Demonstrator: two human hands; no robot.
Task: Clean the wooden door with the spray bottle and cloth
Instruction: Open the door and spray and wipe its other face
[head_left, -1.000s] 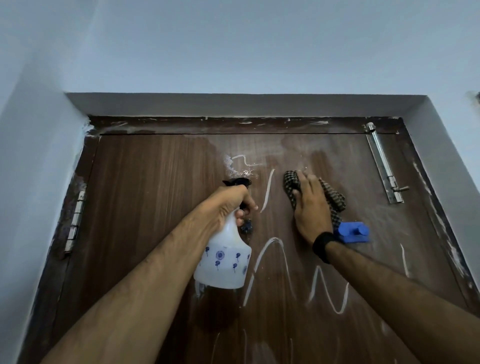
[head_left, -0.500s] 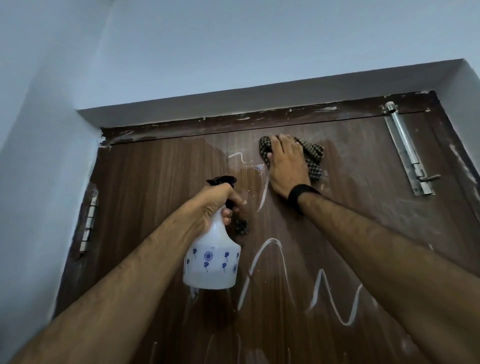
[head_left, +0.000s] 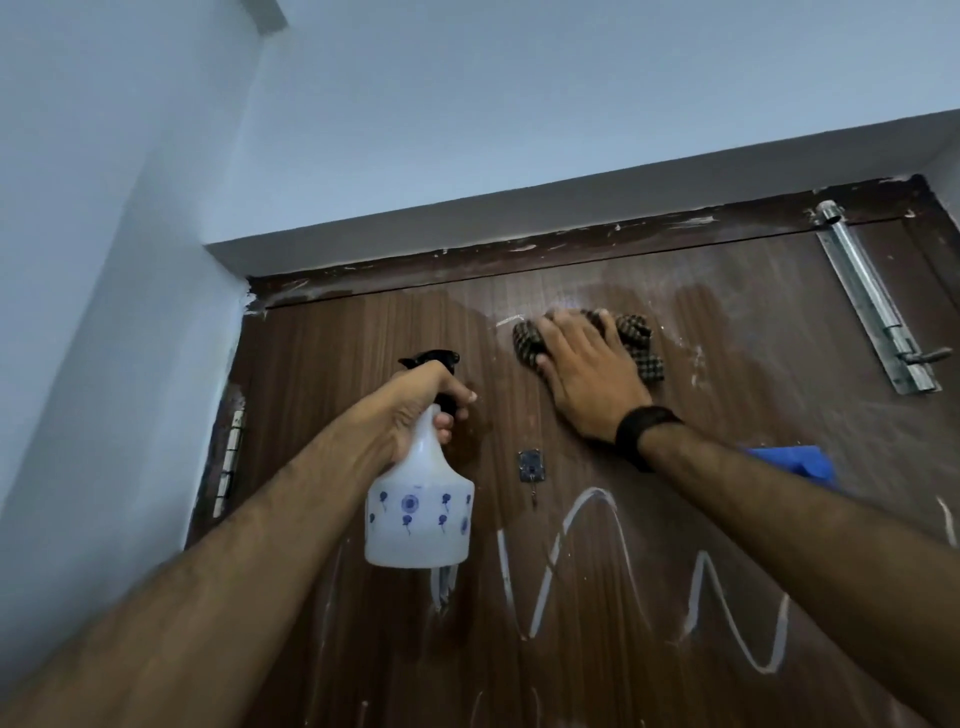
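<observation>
Wooden door is getting wiped high up: the right hand, fingers spread flat, is pressing the cloth, now shifted up beside the top frame since a second ago. Left hand is gripping the spray bottle. Chalk lines below are waiting, with open room downward.

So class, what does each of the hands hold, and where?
Left hand grips the spray bottle by its neck; right hand presses the cloth flat against the door.

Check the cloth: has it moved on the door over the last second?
Yes. The cloth under the right hand has gone up the door, from level with the blue hook to near the top edge.
</observation>
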